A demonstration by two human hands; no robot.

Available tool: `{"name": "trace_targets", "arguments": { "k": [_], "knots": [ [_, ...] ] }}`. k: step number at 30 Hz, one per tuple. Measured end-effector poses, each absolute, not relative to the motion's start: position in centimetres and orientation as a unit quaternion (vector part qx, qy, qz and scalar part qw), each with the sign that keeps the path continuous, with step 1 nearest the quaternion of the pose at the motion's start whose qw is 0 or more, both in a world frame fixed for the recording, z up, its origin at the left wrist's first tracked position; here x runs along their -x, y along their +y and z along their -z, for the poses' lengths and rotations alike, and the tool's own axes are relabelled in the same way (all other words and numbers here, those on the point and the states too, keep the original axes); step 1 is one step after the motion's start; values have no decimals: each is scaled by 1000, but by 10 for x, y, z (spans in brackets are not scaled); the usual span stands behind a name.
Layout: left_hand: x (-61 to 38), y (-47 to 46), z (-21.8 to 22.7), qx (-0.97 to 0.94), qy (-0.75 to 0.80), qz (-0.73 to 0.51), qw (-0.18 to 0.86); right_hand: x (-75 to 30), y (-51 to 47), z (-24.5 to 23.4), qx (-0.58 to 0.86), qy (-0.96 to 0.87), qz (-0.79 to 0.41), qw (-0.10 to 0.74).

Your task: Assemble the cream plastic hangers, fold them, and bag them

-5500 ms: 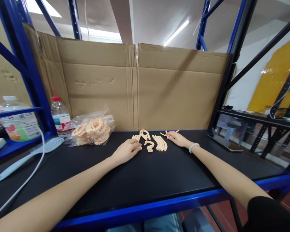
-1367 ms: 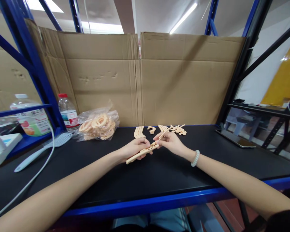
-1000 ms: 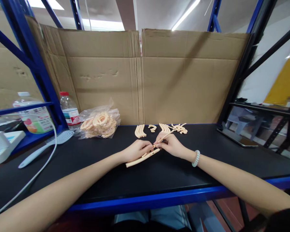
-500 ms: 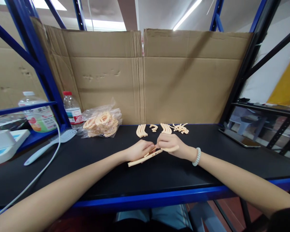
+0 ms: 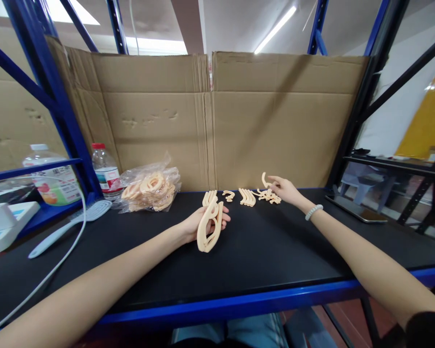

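My left hand [image 5: 193, 225] is closed around a beige plastic frame [image 5: 203, 234] with rounded openings, tilted up over the black table. Its fingertips show behind the frame at the right. At the back right, my right hand [image 5: 289, 190] pinches a slim curved beige piece [image 5: 264, 180], whose upper end sticks up to the left of the fingers. Just below that hand lies a loose pile of small beige parts [image 5: 271, 197]. A row of curved beige strips [image 5: 247, 197] sits left of the pile, then a few hook-shaped beige pieces [image 5: 228, 195]. Another row of strips [image 5: 210, 196] is partly hidden by the frame.
A clear plastic bag of beige frames [image 5: 152, 191] lies at the back left, beside a red-capped bottle [image 5: 107, 171]. A pale blue brush [image 5: 72, 227] and a white cable [image 5: 67, 256] are at the left. A flat dark device [image 5: 355, 209] lies far right. Cardboard [image 5: 275, 121] walls the back.
My hands have parted. The right one moved back and right to the small-parts pile with a curved piece. My left hand has turned the beige frame more upright, showing its openings.
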State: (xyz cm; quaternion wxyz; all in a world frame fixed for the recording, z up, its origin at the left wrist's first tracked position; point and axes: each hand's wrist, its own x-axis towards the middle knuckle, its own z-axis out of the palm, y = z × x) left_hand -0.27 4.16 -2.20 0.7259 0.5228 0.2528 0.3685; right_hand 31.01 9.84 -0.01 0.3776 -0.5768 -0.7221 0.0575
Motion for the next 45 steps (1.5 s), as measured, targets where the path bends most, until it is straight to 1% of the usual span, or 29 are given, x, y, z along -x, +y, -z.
{"name": "trace_targets", "arguments": {
  "k": [4, 7, 12, 14, 16, 17, 18, 20, 22, 24, 28, 30, 35, 41, 45],
  "knots": [
    [4, 41, 22, -484, 306, -391, 721, -322, 110, 11, 629, -693, -39, 350],
    [3, 41, 21, -475, 308, -397, 723, -324, 114, 18, 656, -674, -23, 340],
    [1, 38, 17, -460, 308, -401, 730, -313, 104, 17, 663, -664, 28, 345],
    [0, 37, 15, -457, 310, -404, 729, -293, 87, 13, 614, -703, 25, 357],
    [-1, 37, 15, -454, 319, -410, 724, -264, 62, 8, 450, -802, 26, 392],
    [-1, 36, 15, -454, 323, -412, 721, -248, 47, 6, 364, -847, 28, 387],
    [-2, 36, 15, -457, 325, -414, 717, -232, 33, 4, 292, -883, 30, 367],
    [-2, 35, 16, -466, 322, -418, 711, -208, 9, 2, 182, -940, 47, 283],
    [-2, 34, 16, -469, 317, -423, 708, -195, -6, 2, 141, -962, 97, 213],
    [-2, 33, 15, -459, 315, -426, 713, -193, -11, 5, 141, -963, 138, 185],
    [-3, 31, 13, -428, 313, -422, 735, -198, -6, 12, 144, -954, 172, 197],
    [-4, 29, 13, -449, 307, -415, 729, -199, -4, 13, 139, -951, 185, 204],
    [-10, 23, 20, -546, 313, -389, 672, -197, -5, 12, 160, -945, 204, 199],
    [-12, 20, 21, -564, 366, -415, 613, -196, -12, 10, 246, -931, 224, 153],
    [-10, 19, 19, -564, 403, -438, 573, -197, -8, 16, 296, -924, 203, 131]
  ]
}}
